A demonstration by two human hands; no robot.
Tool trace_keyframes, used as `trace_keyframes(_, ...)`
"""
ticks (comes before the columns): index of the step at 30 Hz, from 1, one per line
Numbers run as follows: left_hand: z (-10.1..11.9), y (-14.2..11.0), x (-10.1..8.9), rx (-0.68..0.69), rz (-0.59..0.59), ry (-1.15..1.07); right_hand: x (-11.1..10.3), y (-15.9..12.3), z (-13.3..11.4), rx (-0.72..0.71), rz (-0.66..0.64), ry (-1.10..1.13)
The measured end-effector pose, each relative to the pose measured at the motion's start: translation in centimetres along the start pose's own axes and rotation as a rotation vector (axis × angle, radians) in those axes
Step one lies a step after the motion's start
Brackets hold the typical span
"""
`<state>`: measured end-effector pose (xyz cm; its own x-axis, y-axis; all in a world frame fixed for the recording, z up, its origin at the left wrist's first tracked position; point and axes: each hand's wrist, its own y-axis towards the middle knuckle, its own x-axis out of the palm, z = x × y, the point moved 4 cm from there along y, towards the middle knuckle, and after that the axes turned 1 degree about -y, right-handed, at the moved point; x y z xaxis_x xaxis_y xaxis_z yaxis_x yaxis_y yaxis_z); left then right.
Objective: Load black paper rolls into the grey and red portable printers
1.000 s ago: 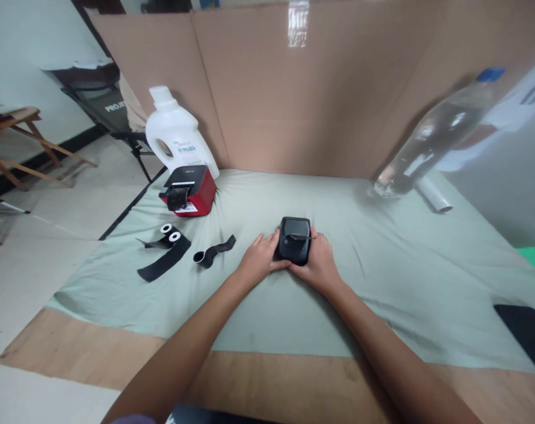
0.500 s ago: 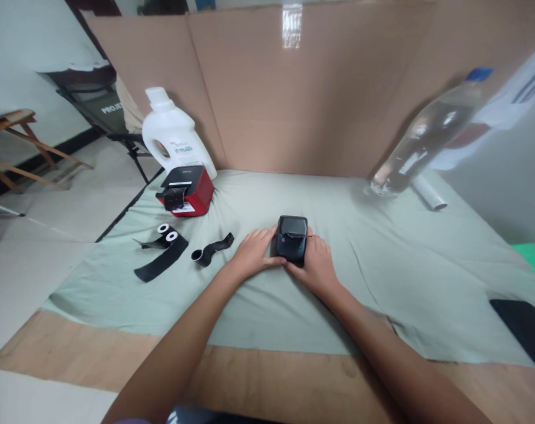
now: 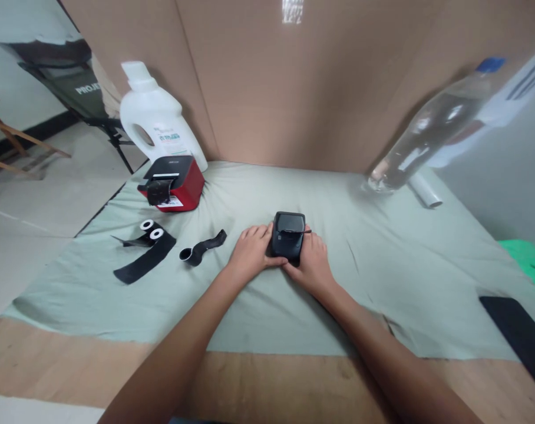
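A small black portable printer rests on the green cloth between my hands, a thin dark strip poking out of its front slot toward the right. My left hand lies along its left side, fingers together and thumb across the front bottom edge. Gripping the right side, my right hand has its thumb meeting the left one at the front. To the left are a curled black strip and a longer black strip beside two small black rolls with white cores.
A red and black printer stands at back left before a white jug. A cardboard panel closes the back. At right are a leaning clear bottle, a grey tube and a black phone-like slab.
My view has tilted down and shifted slightly. My left fingers, more spread earlier, now lie closer together against the black printer. The right hand keeps its grip, and the printer stays on the cloth.
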<state>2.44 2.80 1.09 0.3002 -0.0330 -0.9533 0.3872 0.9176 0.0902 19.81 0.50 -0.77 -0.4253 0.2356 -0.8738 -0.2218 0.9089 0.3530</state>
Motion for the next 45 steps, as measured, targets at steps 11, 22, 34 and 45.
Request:
trace_keyframes(11, 0.0, 0.3, -0.8, 0.05, -0.035, 0.002, 0.3, 0.2, 0.3, 0.013, 0.013, 0.034)
trace_keyframes(22, -1.0, -0.4, 0.8, 0.01, 0.016, -0.141, 0.4, 0.5, 0.9, 0.049, 0.052, 0.065)
trace_keyframes(34, -0.9, -0.2, 0.8, 0.014, -0.012, -0.348, 0.4, 0.8, 1.3, 0.113, 0.022, 0.118)
trace_keyframes(45, -2.2, 1.3, 0.1, 0.023, -0.038, -0.65, -0.4, 1.4, 1.5, 0.08, -0.027, 0.199)
